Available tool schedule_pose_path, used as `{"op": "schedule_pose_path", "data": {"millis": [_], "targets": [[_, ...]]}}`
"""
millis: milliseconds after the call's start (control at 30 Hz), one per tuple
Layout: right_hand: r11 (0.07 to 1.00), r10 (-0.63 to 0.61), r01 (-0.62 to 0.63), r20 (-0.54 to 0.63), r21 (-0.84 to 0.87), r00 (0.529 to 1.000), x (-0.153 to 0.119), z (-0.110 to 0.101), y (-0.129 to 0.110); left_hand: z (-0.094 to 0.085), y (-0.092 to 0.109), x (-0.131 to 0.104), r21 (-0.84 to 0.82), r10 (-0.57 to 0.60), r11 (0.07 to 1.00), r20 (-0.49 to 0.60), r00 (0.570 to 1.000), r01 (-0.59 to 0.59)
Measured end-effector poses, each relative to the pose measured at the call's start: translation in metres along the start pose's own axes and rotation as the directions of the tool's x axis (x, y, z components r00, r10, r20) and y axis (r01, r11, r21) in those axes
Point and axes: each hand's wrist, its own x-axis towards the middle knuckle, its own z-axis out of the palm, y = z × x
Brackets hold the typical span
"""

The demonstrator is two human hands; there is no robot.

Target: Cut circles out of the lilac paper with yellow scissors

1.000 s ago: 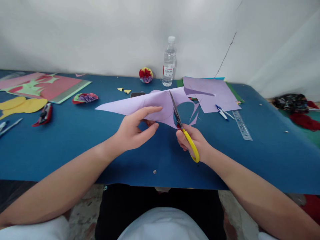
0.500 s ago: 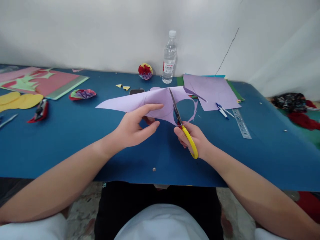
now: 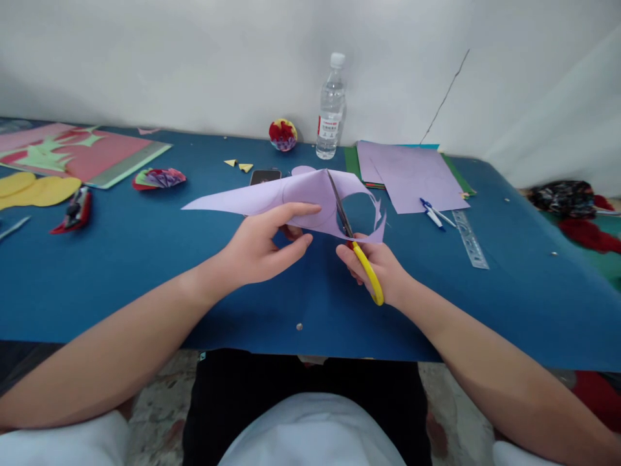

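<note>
One purple sheet (image 3: 305,197) looks curved, with a round cut-out.

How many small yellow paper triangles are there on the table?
2. Both lie beyond the purple sheet, left of the phone: the left triangle, and the right triangle, nearer the phone. The sheet may hide others.
</note>
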Motion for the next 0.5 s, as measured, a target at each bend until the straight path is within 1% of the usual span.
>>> {"op": "schedule_pose_path", "data": {"millis": [233, 333, 500], "targets": [[0.998, -0.042, 0.042, -0.005, -0.043, 0.999, 0.0013, -0.0006, 0.0007, 0.0007, -0.0025, -0.0007, -0.006, -0.001, 1.000, 0.015, 1.000, 0.001], [0.997, -0.023, 0.024, 0.008, -0.080, 1.000, 0.0018, -0.0012, -0.0002, -0.0001, -0.0021, -0.0007, -0.001, -0.004, 1.000, 0.034, 0.999, 0.004], [0.985, 0.024, -0.027, -0.018, -0.171, 1.000, 0.0024, -0.0026, -0.0041, -0.0025, -0.0008, -0.0015, -0.005, -0.007, 1.000, 0.094, 0.996, 0.007]]}}
